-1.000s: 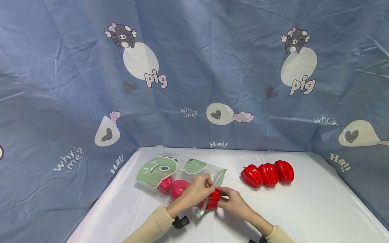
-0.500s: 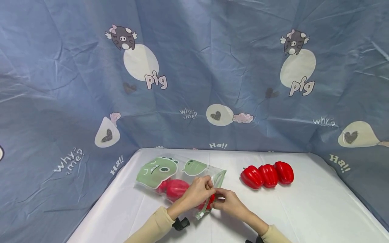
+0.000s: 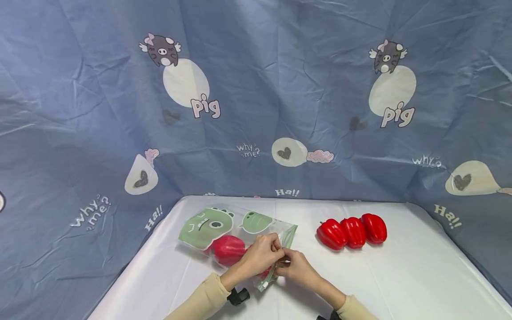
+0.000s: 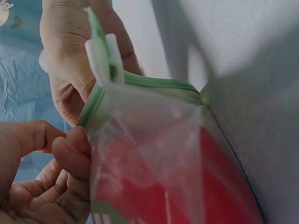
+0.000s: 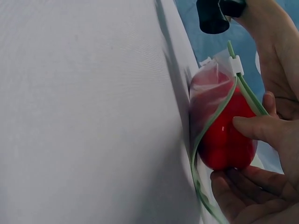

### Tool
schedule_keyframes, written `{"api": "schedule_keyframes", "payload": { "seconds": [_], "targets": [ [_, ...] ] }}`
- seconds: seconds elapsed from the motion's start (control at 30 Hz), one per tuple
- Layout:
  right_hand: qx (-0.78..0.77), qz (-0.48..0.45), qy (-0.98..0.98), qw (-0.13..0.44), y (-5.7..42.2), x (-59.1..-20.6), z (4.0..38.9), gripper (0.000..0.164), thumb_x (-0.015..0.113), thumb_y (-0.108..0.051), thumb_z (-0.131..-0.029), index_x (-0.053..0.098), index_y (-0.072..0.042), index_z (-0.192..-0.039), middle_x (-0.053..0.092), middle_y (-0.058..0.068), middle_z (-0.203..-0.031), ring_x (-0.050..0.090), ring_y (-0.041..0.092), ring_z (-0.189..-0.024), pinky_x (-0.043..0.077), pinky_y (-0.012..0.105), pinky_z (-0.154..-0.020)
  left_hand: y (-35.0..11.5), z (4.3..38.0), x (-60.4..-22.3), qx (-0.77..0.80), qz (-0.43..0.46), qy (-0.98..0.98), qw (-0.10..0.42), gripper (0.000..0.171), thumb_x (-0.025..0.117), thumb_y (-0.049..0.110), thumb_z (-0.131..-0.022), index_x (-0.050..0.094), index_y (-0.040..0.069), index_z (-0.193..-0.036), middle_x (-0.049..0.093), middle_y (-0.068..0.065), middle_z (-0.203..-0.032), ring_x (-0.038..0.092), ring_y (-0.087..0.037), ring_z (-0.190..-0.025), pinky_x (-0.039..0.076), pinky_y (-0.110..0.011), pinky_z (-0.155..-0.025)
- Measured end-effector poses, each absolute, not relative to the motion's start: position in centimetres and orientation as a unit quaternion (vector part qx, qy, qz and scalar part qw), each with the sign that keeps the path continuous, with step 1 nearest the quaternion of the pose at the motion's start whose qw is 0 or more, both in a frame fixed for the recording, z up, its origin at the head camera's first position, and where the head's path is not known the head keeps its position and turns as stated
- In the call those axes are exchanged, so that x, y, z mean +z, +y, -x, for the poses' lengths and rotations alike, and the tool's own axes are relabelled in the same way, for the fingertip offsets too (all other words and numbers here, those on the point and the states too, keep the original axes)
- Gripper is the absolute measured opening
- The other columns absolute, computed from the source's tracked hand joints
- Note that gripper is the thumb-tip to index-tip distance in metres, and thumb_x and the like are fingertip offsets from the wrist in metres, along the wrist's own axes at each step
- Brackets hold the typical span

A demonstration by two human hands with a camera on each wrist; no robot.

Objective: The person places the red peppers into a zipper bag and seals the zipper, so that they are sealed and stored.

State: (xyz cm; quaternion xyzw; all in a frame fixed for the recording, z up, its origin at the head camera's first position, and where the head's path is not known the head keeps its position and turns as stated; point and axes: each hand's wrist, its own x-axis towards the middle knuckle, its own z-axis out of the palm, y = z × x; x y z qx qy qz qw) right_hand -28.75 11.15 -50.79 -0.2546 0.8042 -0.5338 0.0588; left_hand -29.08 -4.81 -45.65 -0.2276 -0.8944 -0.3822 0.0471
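Note:
A clear zip bag with green dinosaur print lies on the white table, its green-edged mouth facing right. My left hand pinches the upper edge of that mouth between thumb and fingers. My right hand holds a red bell pepper in the opening, thumb on its top and fingers at its lower end. Most of this pepper sits within the mouth. Further in, another bell pepper shows through the plastic. A white zip slider sits at the near end of the mouth.
Three red bell peppers lie in a row on the white table, to the right of the bag. A blue printed curtain hangs behind the table's far edge. A black wrist camera is strapped under the left forearm.
My right hand has moved left, pushing the pepper deeper into the bag. The pepper further in has shifted left too. My left hand keeps its pinch on the mouth's edge.

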Motion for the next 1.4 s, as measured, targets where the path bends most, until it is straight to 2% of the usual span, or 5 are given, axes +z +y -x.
{"api": "schedule_keyframes", "payload": {
  "seconds": [0.2, 0.63, 1.0, 1.17, 1.4],
  "targets": [
    [-0.544, 0.254, 0.798, 0.058, 10.9, -51.0, 28.5, 0.039, 0.073, -0.007, -0.078, 0.061, 0.005, -0.113, 0.064, 0.021, -0.116, 0.065, 0.035, -0.105, 0.054, 0.035, -0.088, -4.8, 29.1, -45.7, -0.378, 0.230, -0.895, 0.056, 0.012, 0.065, 0.014, -0.077, 0.055, 0.015, -0.071, 0.056, 0.010, -0.060, 0.049, 0.003, -0.054, 0.041, -0.017, -0.047],
    [-0.514, 0.242, 0.820, 0.070, 11.6, -50.0, 28.7, 0.039, 0.076, -0.015, -0.078, 0.061, -0.001, -0.111, 0.067, 0.017, -0.114, 0.065, 0.034, -0.107, 0.054, 0.033, -0.086, -4.9, 29.2, -46.0, -0.377, 0.226, -0.897, 0.042, 0.011, 0.064, 0.013, -0.077, 0.055, 0.016, -0.072, 0.054, 0.011, -0.059, 0.046, 0.003, -0.051, 0.038, -0.016, -0.045],
    [-0.508, 0.244, 0.820, 0.096, 13.6, -48.1, 29.5, 0.049, 0.075, -0.015, -0.080, 0.058, 0.005, -0.121, 0.066, 0.017, -0.116, 0.064, 0.034, -0.106, 0.054, 0.036, -0.086, -5.1, 29.2, -45.6, -0.387, 0.231, -0.891, 0.048, 0.010, 0.064, 0.012, -0.078, 0.056, 0.015, -0.073, 0.056, 0.010, -0.060, 0.049, 0.003, -0.053, 0.042, -0.017, -0.047],
    [-0.498, 0.253, 0.822, 0.107, 15.0, -47.0, 30.1, 0.050, 0.073, -0.014, -0.082, 0.056, 0.009, -0.123, 0.064, 0.023, -0.116, 0.062, 0.038, -0.107, 0.053, 0.033, -0.086, -5.0, 29.3, -45.4, -0.391, 0.229, -0.890, 0.051, 0.010, 0.064, 0.011, -0.077, 0.057, 0.014, -0.072, 0.054, 0.010, -0.059, 0.048, 0.002, -0.052, 0.040, -0.017, -0.046],
    [-0.501, 0.249, 0.825, 0.081, 16.7, -46.3, 31.0, 0.051, 0.073, -0.016, -0.082, 0.056, 0.010, -0.122, 0.064, 0.026, -0.115, 0.062, 0.041, -0.107, 0.053, 0.025, -0.084, -5.0, 29.2, -45.6, -0.397, 0.231, -0.887, 0.046, 0.010, 0.064, 0.010, -0.077, 0.057, 0.014, -0.072, 0.054, 0.010, -0.060, 0.048, 0.002, -0.053, 0.040, -0.017, -0.046]
  ]
}}
